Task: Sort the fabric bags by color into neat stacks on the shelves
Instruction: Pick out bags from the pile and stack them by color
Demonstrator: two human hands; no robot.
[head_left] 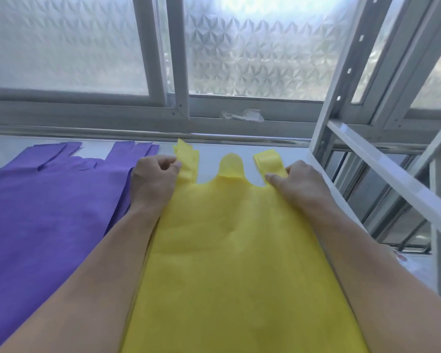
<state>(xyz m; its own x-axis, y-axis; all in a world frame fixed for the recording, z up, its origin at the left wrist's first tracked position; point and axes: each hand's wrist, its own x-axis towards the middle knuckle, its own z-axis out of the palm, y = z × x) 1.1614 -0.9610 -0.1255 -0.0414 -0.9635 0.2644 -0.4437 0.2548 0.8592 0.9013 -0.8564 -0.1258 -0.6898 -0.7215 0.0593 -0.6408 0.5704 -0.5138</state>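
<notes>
Two bare hands reach forward over a white shelf [285, 151] in the single head view. A yellow fabric bag [234, 250] lies flat in the centre and lower part of the frame, its two handle loops pointing toward the window. The left hand [154, 179], at centre left, has its fingers [175, 164] pinched together on the bag's left handle. The right hand [299, 180], at centre right, has its fingers [271, 178] clamped on the base of the right handle. Just beside the yellow bag, filling the left of the frame, lies a stack of purple fabric bags [49, 210], handles also toward the window; the left forearm crosses its edge. A frosted patterned window [260, 44] spans the top. A white metal shelf post [341, 77] slants through the upper right.
</notes>
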